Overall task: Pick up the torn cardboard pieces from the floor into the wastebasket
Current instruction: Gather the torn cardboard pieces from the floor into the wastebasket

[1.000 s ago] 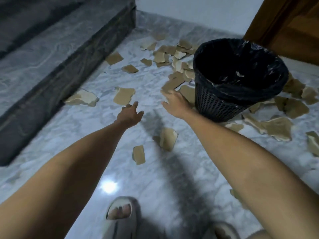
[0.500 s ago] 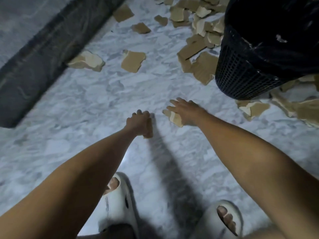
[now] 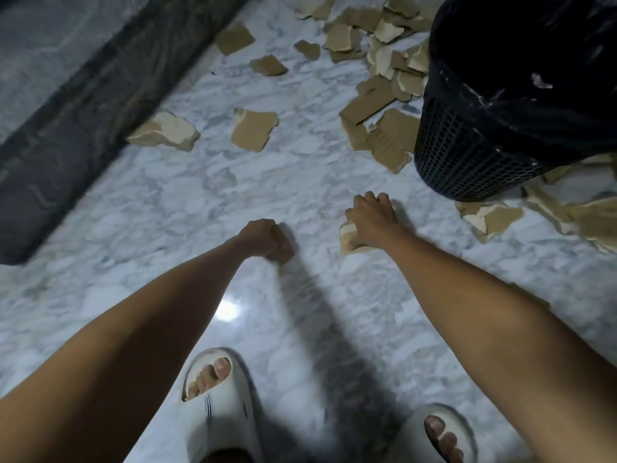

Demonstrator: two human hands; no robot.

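Your left hand (image 3: 258, 236) and right hand (image 3: 369, 222) each gripped one piece, while most cardboard (image 3: 254, 129) lay outside the wastebasket (image 3: 467, 155).

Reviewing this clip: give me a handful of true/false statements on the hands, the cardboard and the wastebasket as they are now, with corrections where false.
1. The left hand grips a brown cardboard piece. True.
2. The right hand is empty. False: it holds a pale cardboard piece.
3. The wastebasket lies tipped over on its side. False: it stands upright on the floor, lined with a black bag.
4. Many torn pieces are on the floor beside the wastebasket. True, for example one against its wall.
5. The person is barefoot. False: white slippers are on both feet.
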